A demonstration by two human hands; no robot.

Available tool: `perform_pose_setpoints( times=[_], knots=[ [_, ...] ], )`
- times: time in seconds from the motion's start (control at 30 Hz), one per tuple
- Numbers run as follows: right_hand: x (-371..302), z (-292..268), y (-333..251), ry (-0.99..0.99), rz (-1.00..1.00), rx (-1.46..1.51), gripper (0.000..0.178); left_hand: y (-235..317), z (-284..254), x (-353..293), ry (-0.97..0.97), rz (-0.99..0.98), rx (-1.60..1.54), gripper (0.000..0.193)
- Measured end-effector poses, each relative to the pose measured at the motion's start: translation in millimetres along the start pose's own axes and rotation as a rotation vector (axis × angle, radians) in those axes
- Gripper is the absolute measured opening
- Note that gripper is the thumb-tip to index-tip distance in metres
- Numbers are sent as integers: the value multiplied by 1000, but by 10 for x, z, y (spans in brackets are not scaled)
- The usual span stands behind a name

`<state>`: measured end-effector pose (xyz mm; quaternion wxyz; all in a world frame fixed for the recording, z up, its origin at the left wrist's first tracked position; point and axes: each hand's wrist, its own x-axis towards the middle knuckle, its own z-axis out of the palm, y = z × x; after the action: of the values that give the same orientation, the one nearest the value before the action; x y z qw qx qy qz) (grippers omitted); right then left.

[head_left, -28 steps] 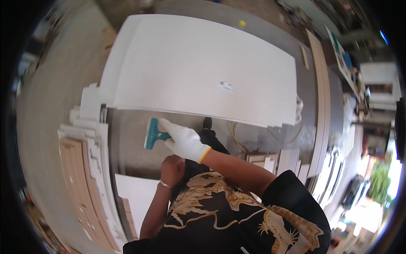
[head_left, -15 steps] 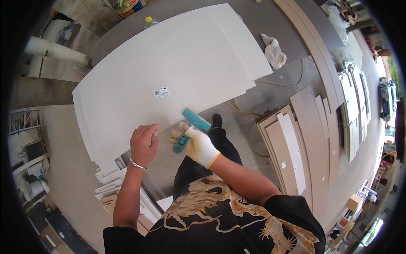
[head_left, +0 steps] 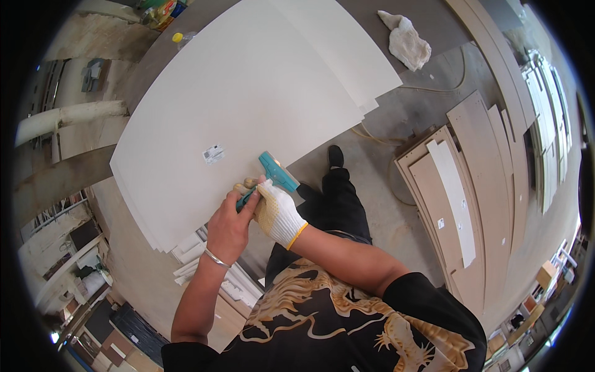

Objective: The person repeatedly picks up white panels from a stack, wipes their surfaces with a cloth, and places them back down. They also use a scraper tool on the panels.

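A teal scraper [head_left: 278,171] with a wide flat head is held above the near edge of a large white panel [head_left: 248,93]. My right hand [head_left: 277,209], in a white knit glove with a yellowish palm, closes around the scraper near its head. My bare left hand [head_left: 229,226], a silver bangle at the wrist, pinches the end of the scraper's handle between thumb and fingers. Both hands meet at the handle and hide most of it. A small white label [head_left: 213,154] is stuck on the panel, left of the scraper.
A crumpled white cloth [head_left: 409,43] lies on the dark tabletop [head_left: 372,12] beyond the panel. At the far left stands a yellow-capped bottle [head_left: 180,38]. Stacked brown boards [head_left: 477,180] lean at my right, near a hose [head_left: 455,88]. White strips [head_left: 217,273] are piled beneath my left forearm.
My left hand has moved right and taken hold of the scraper's handle end. My right hand has shifted slightly left with the scraper. The whole view has turned a little.
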<state>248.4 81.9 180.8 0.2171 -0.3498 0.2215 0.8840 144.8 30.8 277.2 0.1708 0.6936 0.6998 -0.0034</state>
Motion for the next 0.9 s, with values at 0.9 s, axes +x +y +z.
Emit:
perform_pose_setpoints(
  times=[0.9],
  knots=[
    [-1195,-628,-3024,-83,-726,9,26,1307,395,1766,70,254,-185,54]
  ],
)
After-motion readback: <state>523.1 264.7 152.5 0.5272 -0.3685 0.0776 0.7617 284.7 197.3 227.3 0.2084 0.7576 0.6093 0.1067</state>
